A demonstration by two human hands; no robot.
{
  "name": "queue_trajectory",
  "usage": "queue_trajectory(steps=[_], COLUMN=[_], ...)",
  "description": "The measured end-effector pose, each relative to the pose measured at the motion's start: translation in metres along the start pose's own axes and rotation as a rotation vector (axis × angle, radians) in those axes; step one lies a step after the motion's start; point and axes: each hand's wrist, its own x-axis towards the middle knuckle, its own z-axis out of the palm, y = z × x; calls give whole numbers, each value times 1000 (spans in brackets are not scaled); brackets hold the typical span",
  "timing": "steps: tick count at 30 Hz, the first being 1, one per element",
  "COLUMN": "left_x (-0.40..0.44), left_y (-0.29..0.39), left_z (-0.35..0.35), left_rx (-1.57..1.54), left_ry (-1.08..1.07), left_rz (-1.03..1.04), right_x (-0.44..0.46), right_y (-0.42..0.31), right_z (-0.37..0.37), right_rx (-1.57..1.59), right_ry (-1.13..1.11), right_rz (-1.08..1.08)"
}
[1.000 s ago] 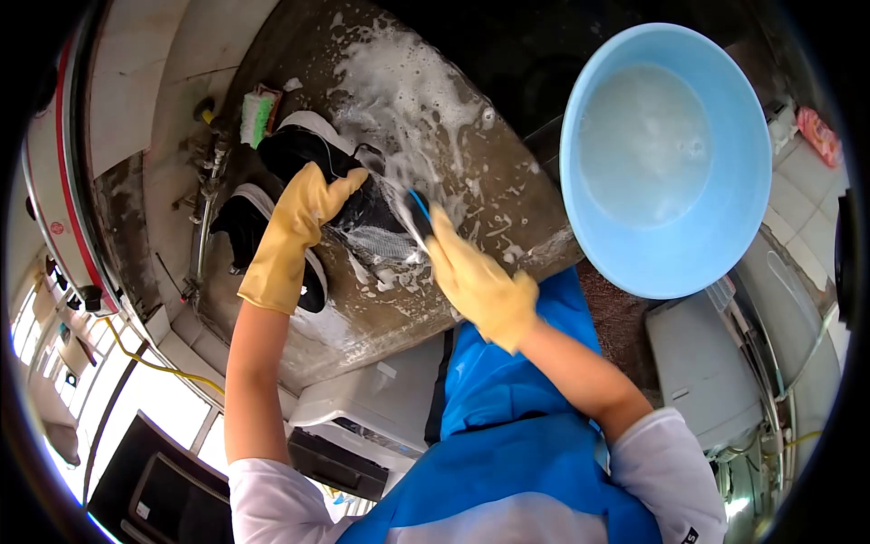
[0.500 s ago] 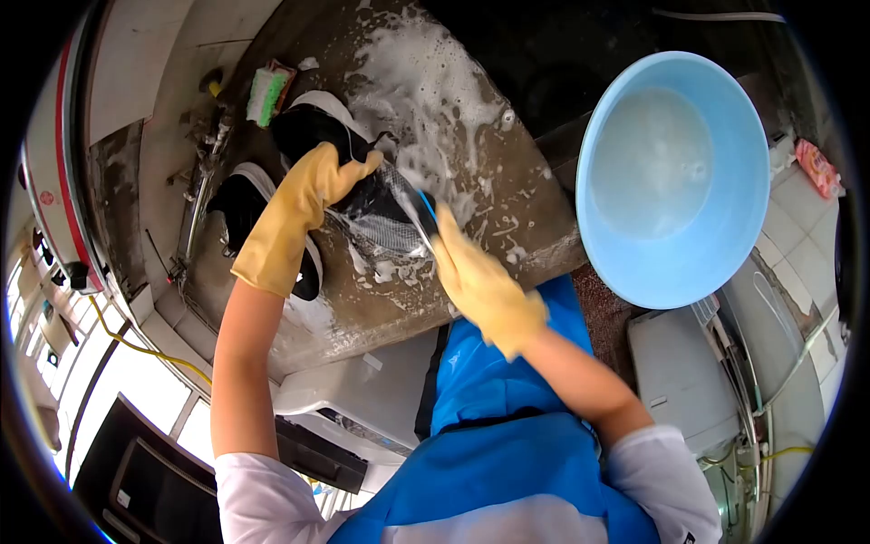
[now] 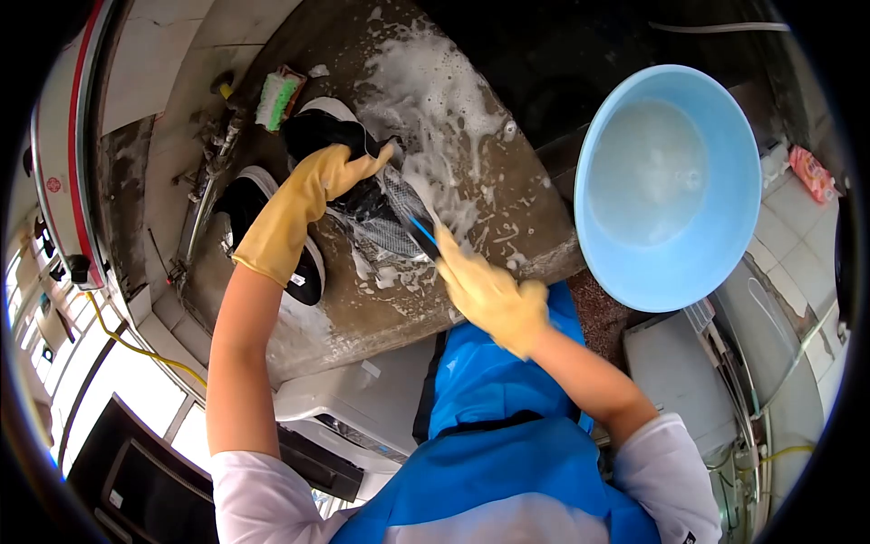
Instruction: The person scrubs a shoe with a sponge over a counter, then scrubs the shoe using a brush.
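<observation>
Black shoe (image 3: pixel 370 205) lies inside the front edge of the counter (image 3: pixel 531 201), clasped by the left hand (image 3: pixel 337 174), thumb extended; the right hand (image 3: pixel 489 295), reaching diagonally, grips a blue-and-black brush (image 3: pixel 422 229). Lettering on the right sleeve (image 3: pixel 666 476) is cropped.

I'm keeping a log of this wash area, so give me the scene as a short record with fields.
Left hand: in a yellow rubber glove, gripping a black fabric shoe with a white sole
Right hand: in a matching glove, holding a slim dark tool with a blue stripe, probably a brush, against the shoe
Second shoe: black and white, partly behind the left forearm
Surface: brownish, foam-spattered slab
Basin: round light-blue plastic basin, cloudy liquid inside
Scrubber: green-and-white block beyond the shoes
</observation>
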Motion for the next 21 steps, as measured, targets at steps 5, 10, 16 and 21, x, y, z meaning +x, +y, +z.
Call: queue_trajectory(steps=[5,10,16,21], left_x=[1,-5,5,21], left_y=[0,-12,-10,2], left_z=[-8,19,-2,-35], left_rx=[-125,-90,-21,-43], left_ry=[-369,211,33,-5], left_rz=[-141,103,102,45], right_x=[33,-3,48,-26], right_y=[-14,5,-19,50], right_z=[-7,-5,7,32], right_rx=[42,-244,-133,-189], right_ry=[-101,-319,44,-314], right_rz=[8,74,-115,-66])
